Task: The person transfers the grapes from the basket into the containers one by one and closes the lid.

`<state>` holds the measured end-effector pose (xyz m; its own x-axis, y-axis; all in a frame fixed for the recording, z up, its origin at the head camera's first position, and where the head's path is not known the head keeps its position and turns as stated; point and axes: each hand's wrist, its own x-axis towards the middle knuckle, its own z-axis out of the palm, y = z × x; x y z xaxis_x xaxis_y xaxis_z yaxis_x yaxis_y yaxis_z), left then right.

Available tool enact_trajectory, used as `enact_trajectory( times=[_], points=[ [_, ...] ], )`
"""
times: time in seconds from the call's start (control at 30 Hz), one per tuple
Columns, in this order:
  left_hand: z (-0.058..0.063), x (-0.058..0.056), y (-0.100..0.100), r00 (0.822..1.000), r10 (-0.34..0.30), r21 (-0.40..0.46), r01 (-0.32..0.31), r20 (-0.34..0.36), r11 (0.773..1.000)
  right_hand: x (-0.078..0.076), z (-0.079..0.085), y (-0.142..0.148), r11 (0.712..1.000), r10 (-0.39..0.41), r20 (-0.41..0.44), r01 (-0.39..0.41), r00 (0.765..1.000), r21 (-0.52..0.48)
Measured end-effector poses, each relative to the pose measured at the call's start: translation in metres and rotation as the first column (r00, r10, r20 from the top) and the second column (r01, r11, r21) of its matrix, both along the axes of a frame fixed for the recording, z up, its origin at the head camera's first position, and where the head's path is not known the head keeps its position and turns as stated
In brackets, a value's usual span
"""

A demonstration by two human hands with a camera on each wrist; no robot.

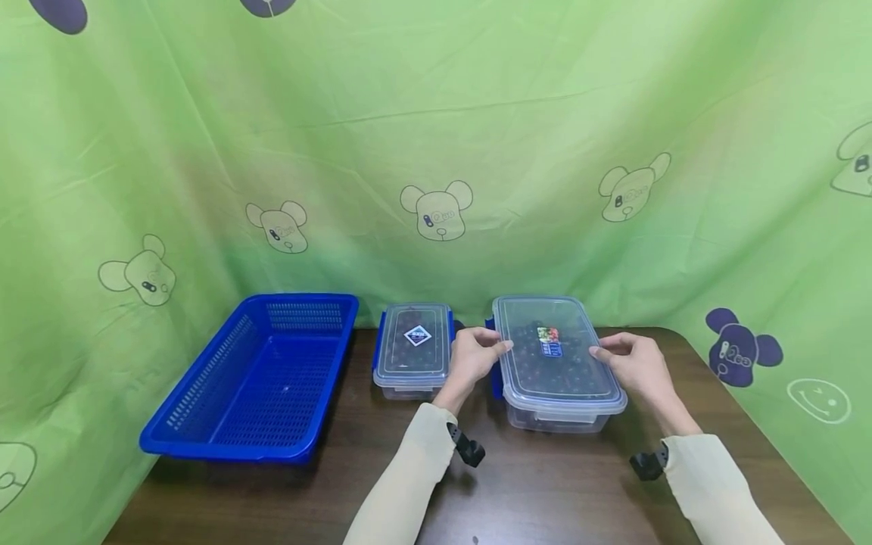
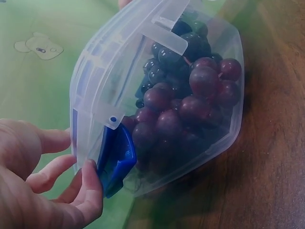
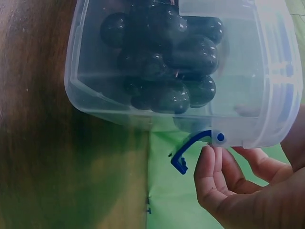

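Note:
A large clear plastic food container stands on the table, its transparent lid on top with a small fruit-picture sticker. Dark red and black grapes show through its walls. My left hand pinches the lid's left edge, fingertips right beside a blue latch that tilts outward. On the opposite side my right hand pinches the right edge, thumb on top and fingers below. There another blue latch hangs swung out from the wall.
To the left is a smaller lidded container with blue latches and a diamond-shaped label. Farther left sits a blue plastic basket with slotted sides. The brown wooden table backs onto a green curtain.

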<state>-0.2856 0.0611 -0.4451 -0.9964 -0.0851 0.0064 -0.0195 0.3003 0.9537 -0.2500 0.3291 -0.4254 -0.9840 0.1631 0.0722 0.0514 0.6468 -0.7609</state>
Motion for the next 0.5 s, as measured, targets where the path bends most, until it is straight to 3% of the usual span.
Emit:
enact_trajectory(
  times=[0.2,0.5],
  points=[
    [0.0019,0.0007,0.0045,1.000,0.007,-0.013,-0.007,-0.011,1.000,-0.0003,-0.0028,0.0041,1.000,-0.013,-0.016,0.013,1.000,0.007],
    [-0.0018,-0.0009,0.0012,1.000,0.006,0.037,-0.006,-0.006,0.999,-0.0008,-0.0070,-0.0011,1.000,-0.007,-0.027,0.007,1.000,-0.018]
  ],
)
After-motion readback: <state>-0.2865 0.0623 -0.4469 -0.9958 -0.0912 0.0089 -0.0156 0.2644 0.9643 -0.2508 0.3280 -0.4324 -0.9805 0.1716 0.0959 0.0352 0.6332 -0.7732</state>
